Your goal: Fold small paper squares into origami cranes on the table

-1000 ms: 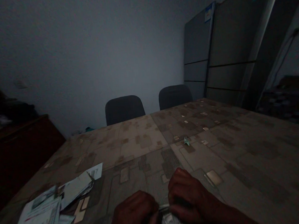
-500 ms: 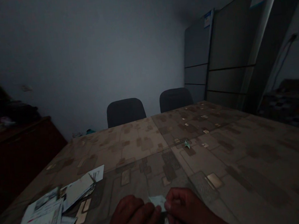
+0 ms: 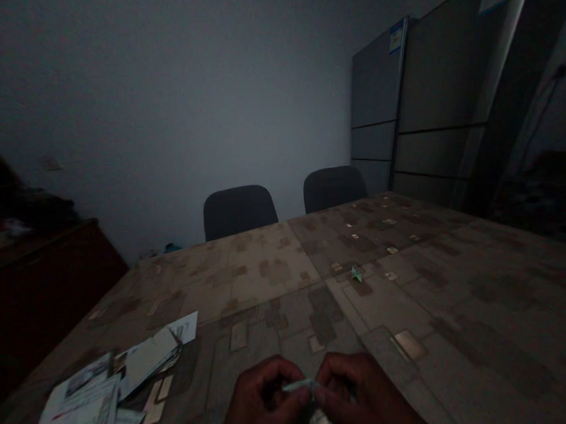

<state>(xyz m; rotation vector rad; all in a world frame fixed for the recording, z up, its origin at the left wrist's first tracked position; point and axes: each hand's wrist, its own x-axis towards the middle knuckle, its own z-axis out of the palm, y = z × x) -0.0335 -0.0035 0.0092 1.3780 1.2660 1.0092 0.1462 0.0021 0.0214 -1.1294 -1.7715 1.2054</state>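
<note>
A small pale green piece of paper (image 3: 299, 385) is held between both hands at the bottom centre, seen nearly edge-on. My left hand (image 3: 270, 400) pinches it from the left between thumb and fingers. From the right, my right hand (image 3: 356, 391) pinches the paper's other end, its fingertips close to those of the left. Farther up the table, a small folded green paper figure (image 3: 356, 274) stands on the patterned cloth.
Loose printed papers and cards (image 3: 79, 413) lie in a pile at the left of the table (image 3: 268, 271). Two dark chairs (image 3: 239, 212) stand at the far edge. A dark red cabinet (image 3: 49, 273) is at left, a tall wardrobe (image 3: 434, 98) at right.
Both hands have turned, and the paper, earlier showing its flat face, now appears as a thin edge. My left hand's thumb and curled index finger now show more.
</note>
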